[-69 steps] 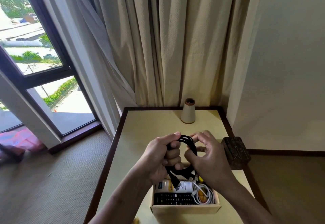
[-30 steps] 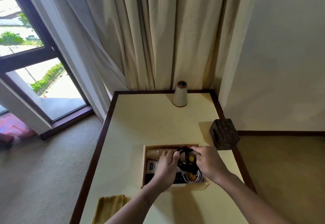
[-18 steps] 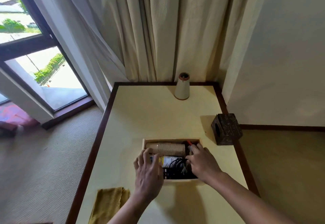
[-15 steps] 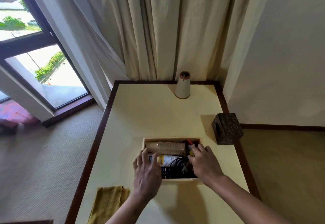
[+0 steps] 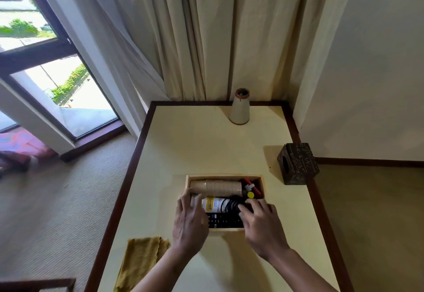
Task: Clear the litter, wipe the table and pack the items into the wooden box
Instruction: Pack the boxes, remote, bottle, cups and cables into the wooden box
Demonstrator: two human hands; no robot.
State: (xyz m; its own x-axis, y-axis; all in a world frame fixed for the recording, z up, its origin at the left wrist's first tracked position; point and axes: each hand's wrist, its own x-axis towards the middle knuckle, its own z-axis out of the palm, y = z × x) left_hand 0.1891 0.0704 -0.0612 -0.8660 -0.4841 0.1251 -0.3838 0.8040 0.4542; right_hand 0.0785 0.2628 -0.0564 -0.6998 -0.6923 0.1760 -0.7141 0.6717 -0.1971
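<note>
A cream table point(image 5: 206, 149) with a dark wooden border fills the lower middle of the view, its far edge against pale curtains point(image 5: 206, 34) and its far right corner beside a white wall point(image 5: 367, 62). A window point(image 5: 41, 62) with dark frames stands to the left, above a beige carpet point(image 5: 57, 200).

The wooden box point(image 5: 223, 230) sits on the table toward the near edge, roughly midway between the left and right edges, open on top. A yellow cloth point(image 5: 140, 262) lies folded at the near left edge, hanging partly over the border. A dark carved box point(image 5: 298, 165) stands at the right edge, overhanging it slightly. A cone-shaped vase point(image 5: 239, 108) stands upright at the middle of the far edge.

The left hand point(image 5: 189, 223) lies over the box's near left corner, fingers spread wide and flat, holding nothing. The right hand point(image 5: 261, 225) covers the near right corner, fingers loosely spread, fingertips touching the black cable point(image 5: 230, 204); no grip on it is visible.

Inside the box, a stack of paper cups point(image 5: 220, 188) lies on its side along the far wall. Just in front of it lies a white tube point(image 5: 212, 204), with the coiled cable looped partly around it. A black remote point(image 5: 226, 220) lies along the near wall. Small red and yellow items point(image 5: 251, 192) sit in the far right corner; what they are I cannot tell.
</note>
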